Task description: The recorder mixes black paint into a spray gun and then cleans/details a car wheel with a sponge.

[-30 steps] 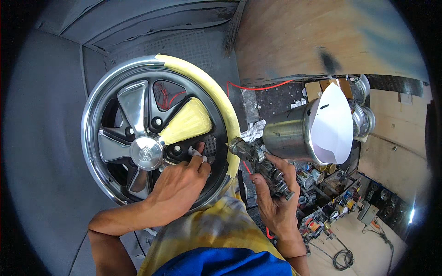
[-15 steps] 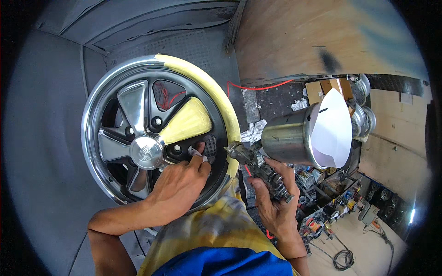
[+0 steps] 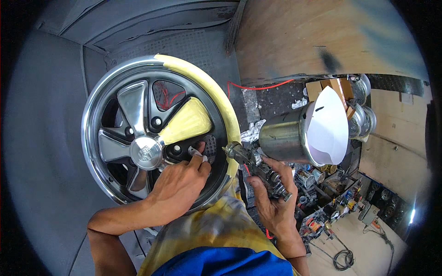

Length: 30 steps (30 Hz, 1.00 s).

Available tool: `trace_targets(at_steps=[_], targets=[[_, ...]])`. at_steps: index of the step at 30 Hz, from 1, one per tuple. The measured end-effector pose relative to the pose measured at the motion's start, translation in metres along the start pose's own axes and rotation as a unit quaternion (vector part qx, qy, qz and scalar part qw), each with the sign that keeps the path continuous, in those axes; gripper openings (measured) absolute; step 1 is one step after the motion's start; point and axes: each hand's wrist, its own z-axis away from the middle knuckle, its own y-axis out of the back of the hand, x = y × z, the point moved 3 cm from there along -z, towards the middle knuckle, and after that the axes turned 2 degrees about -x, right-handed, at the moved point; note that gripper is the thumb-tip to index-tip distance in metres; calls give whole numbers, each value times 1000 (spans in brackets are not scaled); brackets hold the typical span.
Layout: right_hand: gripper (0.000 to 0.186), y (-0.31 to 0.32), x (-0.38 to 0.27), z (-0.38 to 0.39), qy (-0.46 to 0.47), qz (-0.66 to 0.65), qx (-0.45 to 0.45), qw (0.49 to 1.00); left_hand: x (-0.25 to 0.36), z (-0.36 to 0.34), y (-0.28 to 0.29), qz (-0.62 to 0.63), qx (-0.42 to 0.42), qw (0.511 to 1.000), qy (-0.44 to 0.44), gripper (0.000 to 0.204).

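Pinching one white scrap [image 3: 192, 151] at an opening in the wheel, the left hand [image 3: 177, 181] reaches across the lower part of one wheel [image 3: 146, 153], which lies in front of the person, left of centre in the head view. Four spokes show: three bare polished spokes [image 3: 133, 106] and one yellow-covered spoke [image 3: 189, 122]. One yellow strip [image 3: 221, 96] runs along the right side of the rim, and three bolt holes [image 3: 177, 149] can be counted. The right hand [image 3: 280, 209] is wrapped around one spray gun [image 3: 264, 172], its nozzle end close to the strip; whether they touch cannot be told. One metal cup [image 3: 282, 138] sits on the gun, with white paper [image 3: 327, 126] at its mouth
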Motion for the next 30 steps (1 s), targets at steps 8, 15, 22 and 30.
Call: trace_targets(at_steps=[8, 15, 22, 30], targets=[[44, 1, -3, -1, 39, 19, 6, 999, 0, -1, 0, 17, -1, 1000, 0, 37], [43, 2, 2, -1, -11, -12, 6, 1000, 0, 0, 0, 0, 1, 1000, -7, 37], [43, 4, 1, -3, -33, -34, 20, 999, 1, -1, 2, 6, 2, 1000, -1, 38], [42, 5, 1, -2, 0, -5, 28, 1000, 0, 1, -1, 8, 8, 1000, -1, 40]])
